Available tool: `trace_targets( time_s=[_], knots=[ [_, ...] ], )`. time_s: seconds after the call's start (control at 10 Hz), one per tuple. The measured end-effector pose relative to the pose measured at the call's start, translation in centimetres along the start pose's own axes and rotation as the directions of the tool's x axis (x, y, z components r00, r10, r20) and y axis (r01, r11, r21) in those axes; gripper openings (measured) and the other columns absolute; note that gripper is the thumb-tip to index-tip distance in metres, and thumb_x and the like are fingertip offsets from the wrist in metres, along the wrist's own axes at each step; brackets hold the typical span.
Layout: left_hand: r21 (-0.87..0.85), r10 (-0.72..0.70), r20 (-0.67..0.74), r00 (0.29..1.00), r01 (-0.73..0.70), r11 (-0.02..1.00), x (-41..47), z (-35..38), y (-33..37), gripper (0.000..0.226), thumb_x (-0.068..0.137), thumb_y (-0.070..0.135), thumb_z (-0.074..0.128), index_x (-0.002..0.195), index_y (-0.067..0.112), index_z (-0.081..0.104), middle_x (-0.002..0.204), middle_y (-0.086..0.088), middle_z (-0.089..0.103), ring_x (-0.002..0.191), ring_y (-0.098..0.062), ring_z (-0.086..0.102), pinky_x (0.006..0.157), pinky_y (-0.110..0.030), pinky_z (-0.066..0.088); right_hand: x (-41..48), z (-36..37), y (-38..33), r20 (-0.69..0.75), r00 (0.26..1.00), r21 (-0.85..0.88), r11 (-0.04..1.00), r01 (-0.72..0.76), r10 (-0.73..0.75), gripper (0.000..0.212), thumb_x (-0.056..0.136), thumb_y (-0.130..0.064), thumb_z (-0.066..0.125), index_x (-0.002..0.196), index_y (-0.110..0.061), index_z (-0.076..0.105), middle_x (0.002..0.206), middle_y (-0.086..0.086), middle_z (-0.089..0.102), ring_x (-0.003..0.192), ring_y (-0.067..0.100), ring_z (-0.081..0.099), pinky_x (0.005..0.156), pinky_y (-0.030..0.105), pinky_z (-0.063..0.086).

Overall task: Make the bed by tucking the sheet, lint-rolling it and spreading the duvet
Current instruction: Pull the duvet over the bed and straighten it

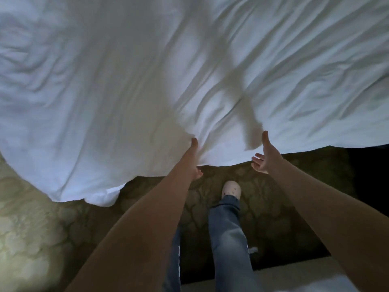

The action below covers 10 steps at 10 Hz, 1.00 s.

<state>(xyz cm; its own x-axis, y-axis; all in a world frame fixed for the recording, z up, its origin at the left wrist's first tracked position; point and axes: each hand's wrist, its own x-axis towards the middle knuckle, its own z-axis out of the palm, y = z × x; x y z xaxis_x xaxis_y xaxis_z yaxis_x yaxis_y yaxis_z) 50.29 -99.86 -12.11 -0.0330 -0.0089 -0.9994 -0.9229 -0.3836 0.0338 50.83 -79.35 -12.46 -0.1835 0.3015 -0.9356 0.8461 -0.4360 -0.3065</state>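
White bedding (pixel 147 70), duvet or sheet, can't tell which: fills the whole top half of the view, creased, w/ folds running down toward the hands. Its near edge hangs free above the floor. One corner droops at lower left.

Carpet (pixel 37 228) w/ a rounded cobble-like pattern lies below, lit pale at left and dark under the bedding edge at right.

Both bare forearms reach fwd from the bottom of the view to that edge.

Jeans leg (pixel 227 234) stands btwn the arms; a second leg shows only partly behind the L arm.

L hand (pixel 194 159) pinches the bedding edge, thumb on top of the cloth and fingers (pixel 199 173) curled under it. Folds bunch at the grip.

R hand (pixel 264 158) is just beside the edge, well to the right of the L hand. It's spread wide, thumb pointing up at the cloth, fingers (pixel 257 162) fanned out below the hem and holding nothing. Can't tell if the thumb touches the cloth.

Pale clog-type shoe (pixel 231 189) is on the carpet under the edge, btwn the hands.
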Motion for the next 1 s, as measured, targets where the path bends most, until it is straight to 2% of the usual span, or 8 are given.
trace_targets(
  time_s=[0.2, 0.4, 0.5, 0.6, 0.7, 0.8, 0.9, 1.0],
  knots=[
    [-0.18, 0.192, -0.217, 0.957, -0.232, 0.956, 2.4, 8.7, -0.2, 0.048, 0.09, 0.034, 0.061, 0.127, 0.007, 0.048, 0.126, -0.009, 0.056, 0.107, -0.023, 0.056, 0.088, -0.033, 0.053, 5.2, -1.6, -7.8, -0.052, 0.996, -0.178, 0.982, 0.068, -0.078, 0.079, 0.081, -0.058, 0.061, 0.139, -0.012, 0.035, 0.135, 0.007, 0.049, 0.12, 0.024, 0.052, 0.097, 0.039, 0.044],
    [0.274, 0.264, -0.413, 0.871, -0.158, 0.949, 2.6, 10.7, -5.1, 0.044, 0.1, 0.017, 0.04, 0.139, -0.002, 0.03, 0.135, -0.022, 0.049, 0.124, -0.034, 0.047, 0.083, -0.007, 0.041, 7.6, -6.3, -5.3, -0.061, 0.942, -0.448, 0.853, 0.269, -0.329, 0.042, 0.097, -0.028, 0.046, 0.125, 0.002, 0.055, 0.1, 0.011, 0.056, 0.092, 0.027, 0.053, 0.079, 0.033, 0.045],
    [-0.18, 0.097, -0.484, 0.87, -0.208, 0.961, 2.3, 11.8, -6.0, 0.052, 0.103, 0.033, 0.025, 0.131, -0.007, 0.044, 0.134, -0.026, 0.048, 0.124, -0.037, 0.046, 0.073, -0.014, 0.042, 7.5, -10.1, -4.7, -0.028, 0.961, -0.479, 0.847, 0.23, -0.277, 0.042, 0.097, -0.03, 0.049, 0.121, 0.003, 0.057, 0.094, 0.011, 0.059, 0.086, 0.024, 0.056, 0.076, 0.032, 0.045],
    [-0.169, 0.133, -0.496, 0.858, -0.245, 0.955, 2.3, 13.2, -5.9, 0.046, 0.101, 0.03, 0.037, 0.137, 0.001, 0.038, 0.137, -0.021, 0.046, 0.124, -0.036, 0.047, 0.086, -0.028, 0.041, 7.3, -10.6, -7.3, 0.085, 0.987, -0.461, 0.873, 0.162, -0.138, 0.046, 0.095, -0.035, 0.052, 0.127, -0.002, 0.052, 0.111, 0.008, 0.061, 0.104, 0.029, 0.062, 0.089, 0.034, 0.047],
    [-0.217, 0.116, -0.428, 0.896, -0.226, 0.95, 0.9, 16.0, -5.8, 0.061, 0.096, 0.051, 0.039, 0.137, 0.006, 0.037, 0.129, -0.011, 0.052, 0.112, -0.032, 0.055, 0.097, -0.039, 0.047, 6.9, -12.0, -8.3, 0.133, 0.991, -0.493, 0.865, 0.094, -0.031, 0.057, 0.094, -0.05, 0.044, 0.125, -0.003, 0.053, 0.121, 0.011, 0.062, 0.112, 0.029, 0.059, 0.1, 0.041, 0.041],
    [-0.146, 0.121, -0.372, 0.92, -0.187, 0.971, -0.8, 19.3, -6.9, 0.065, 0.098, 0.051, 0.031, 0.138, 0.0, 0.039, 0.132, -0.016, 0.052, 0.12, -0.032, 0.052, 0.104, -0.038, 0.041, 6.9, -14.6, -9.2, 0.03, 0.999, -0.38, 0.925, 0.028, -0.018, 0.056, 0.094, -0.051, 0.043, 0.116, -0.002, 0.059, 0.098, 0.008, 0.065, 0.093, 0.025, 0.062, 0.087, 0.036, 0.044],
    [-0.225, 0.101, -0.174, 0.98, -0.139, 0.964, -2.0, 24.3, -7.7, 0.062, 0.097, 0.055, 0.032, 0.115, 0.001, 0.056, 0.084, -0.011, 0.059, 0.075, -0.022, 0.055, 0.068, -0.026, 0.044, 7.0, -17.1, -12.2, -0.038, 0.998, -0.283, 0.958, 0.035, -0.048, 0.047, 0.096, -0.048, 0.042, 0.109, -0.005, 0.059, 0.079, 0.001, 0.059, 0.068, 0.013, 0.054, 0.07, 0.029, 0.044],
    [-0.204, 0.097, -0.076, 0.992, -0.111, 0.973, -2.2, 29.7, -7.2, 0.053, 0.091, 0.059, 0.043, 0.086, 0.007, 0.055, 0.072, -0.004, 0.056, 0.066, -0.015, 0.049, 0.07, -0.023, 0.045, 8.2, -19.5, -16.3, -0.094, 0.987, -0.225, 0.969, 0.104, -0.128, 0.043, 0.096, -0.047, 0.042, 0.105, -0.007, 0.055, 0.093, 0.006, 0.06, 0.069, 0.013, 0.052, 0.08, 0.033, 0.04]
  ],
)
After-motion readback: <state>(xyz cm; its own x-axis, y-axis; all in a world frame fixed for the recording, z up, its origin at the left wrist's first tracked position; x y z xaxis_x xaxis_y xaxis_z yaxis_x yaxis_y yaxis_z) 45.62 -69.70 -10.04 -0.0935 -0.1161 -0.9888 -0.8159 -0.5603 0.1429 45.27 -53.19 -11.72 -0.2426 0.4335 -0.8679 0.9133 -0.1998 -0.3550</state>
